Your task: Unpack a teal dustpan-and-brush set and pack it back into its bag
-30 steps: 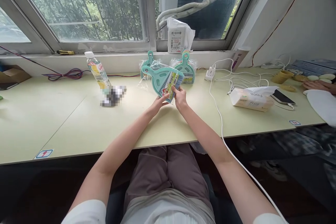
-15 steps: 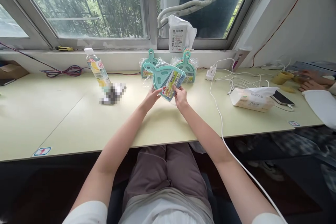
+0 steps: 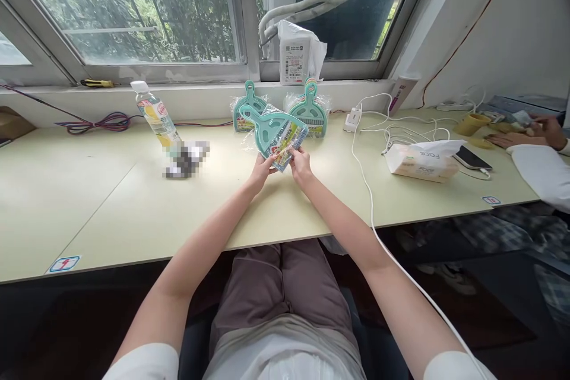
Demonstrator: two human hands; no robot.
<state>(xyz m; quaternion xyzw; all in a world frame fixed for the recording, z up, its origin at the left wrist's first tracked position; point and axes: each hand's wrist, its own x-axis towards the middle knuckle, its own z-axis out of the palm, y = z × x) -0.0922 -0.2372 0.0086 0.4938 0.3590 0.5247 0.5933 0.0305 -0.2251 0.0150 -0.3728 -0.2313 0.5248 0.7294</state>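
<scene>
I hold a teal mini dustpan-and-brush set in clear plastic wrap (image 3: 276, 133) above the pale green table (image 3: 111, 208). My left hand (image 3: 260, 167) pinches its lower left edge, and my right hand (image 3: 300, 163) pinches the lower right corner by the printed label. Both hands are closed on the packet. Two more wrapped teal sets, one on the left (image 3: 246, 108) and one on the right (image 3: 309, 111), lean against the wall under the window sill behind it.
A drink bottle (image 3: 154, 119) stands at the left. A tissue pack (image 3: 423, 160), a phone (image 3: 472, 158) and white cables (image 3: 369, 148) lie at the right. Another person's hands (image 3: 529, 133) work at the far right. A white package (image 3: 296, 59) sits on the sill.
The packet has dropped slightly and sits a little closer to the table; both hands keep their pinch on its lower edge. The other person's hands shifted at the far right.
</scene>
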